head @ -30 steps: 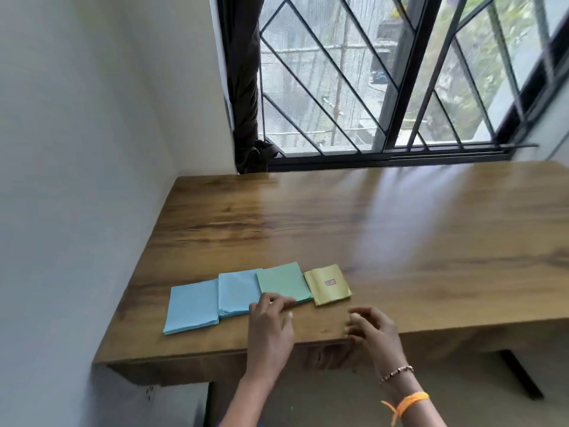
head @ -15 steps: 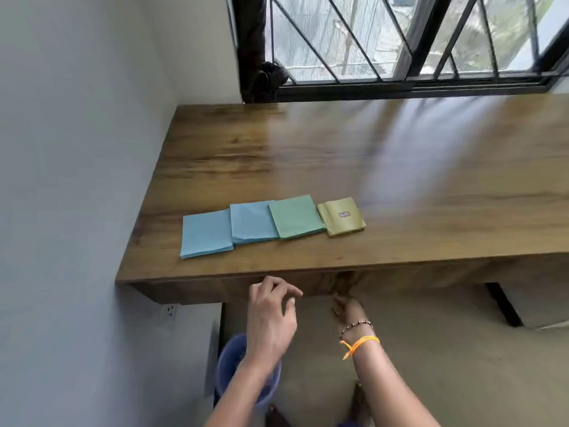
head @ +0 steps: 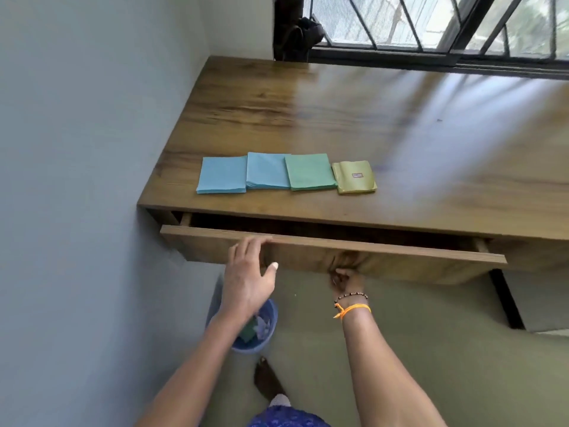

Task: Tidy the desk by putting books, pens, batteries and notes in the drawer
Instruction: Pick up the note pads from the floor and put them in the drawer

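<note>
Drawer (head: 332, 257) is seen partly pulled out beneath the table (head: 338, 118), gripped at its lower edge by the right hand (head: 346, 280).
Left hand (head: 251, 272) is rested with relaxed fingers on the drawer's top edge. Four note pads (head: 286, 175) are laid in a row near the table's front edge; a blue bucket (head: 252, 334) is seen on the floor below.

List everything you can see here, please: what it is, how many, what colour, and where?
note pads: 4, two blue, one green, one yellow, in a row near the desk's front edge
desk: 1, brown wood, under the window
drawer: 1, brown wood, partly open under the desktop
window: 1, black frame and grille
bin: 1, blue, on the floor
left hand: 1, fingers at the drawer front's top edge
right hand: 1, grips the drawer front's underside; bracelets on wrist
</note>
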